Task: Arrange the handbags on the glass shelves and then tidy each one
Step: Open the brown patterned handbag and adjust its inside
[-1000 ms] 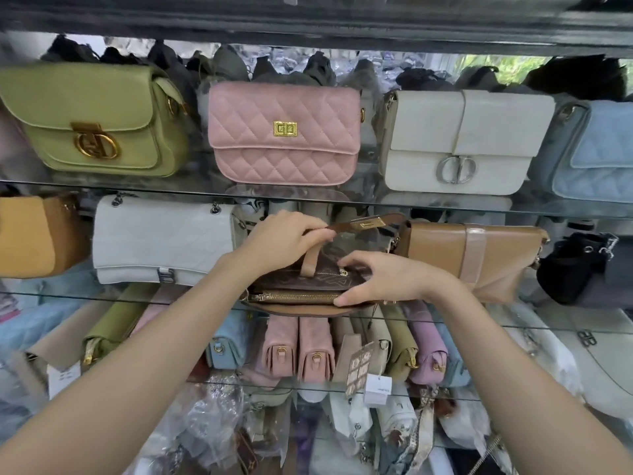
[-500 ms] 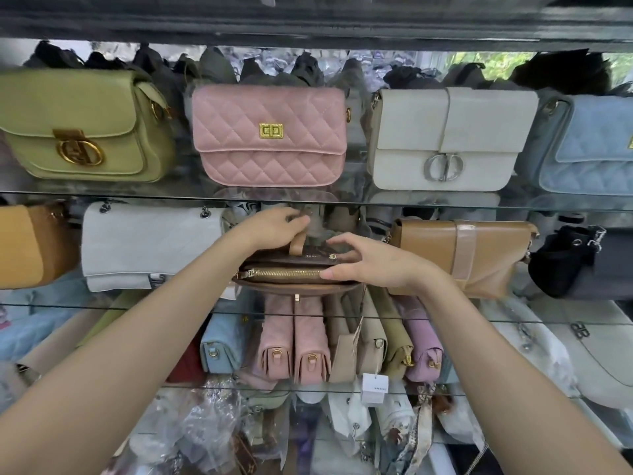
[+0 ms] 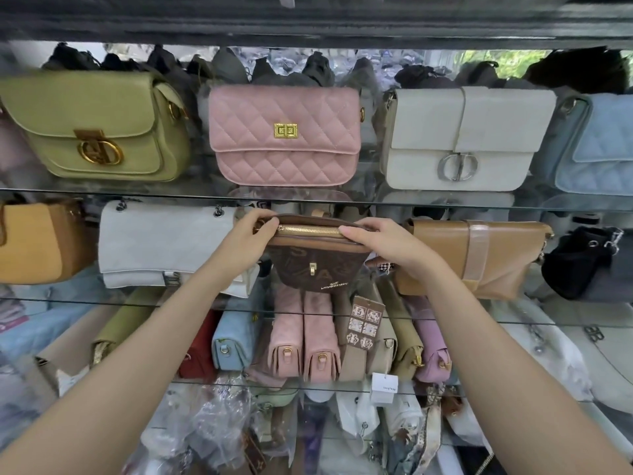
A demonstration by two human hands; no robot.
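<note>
We hold the brown handbag (image 3: 320, 265) upright on the middle glass shelf (image 3: 513, 322) — left hand (image 3: 245, 234) and right hand (image 3: 387, 240) each grip its zipped top. Its base — and both hands' fingertips behind it — are hidden; the printed lettering is unreadable.

Four handbags (image 3: 284, 135) on the top shelf, two hands (image 3: 246, 238), two hangtags (image 3: 364, 325).

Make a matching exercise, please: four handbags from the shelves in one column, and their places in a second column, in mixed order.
1. pink quilted bag
2. brown zip bag
3. tan flap bag
4. green bag

a. held by both hands, middle shelf
b. top shelf, far left
c. top shelf, beside the white bag
d. middle shelf, right of the hands

Pairs: 1-c, 2-a, 3-d, 4-b
</note>
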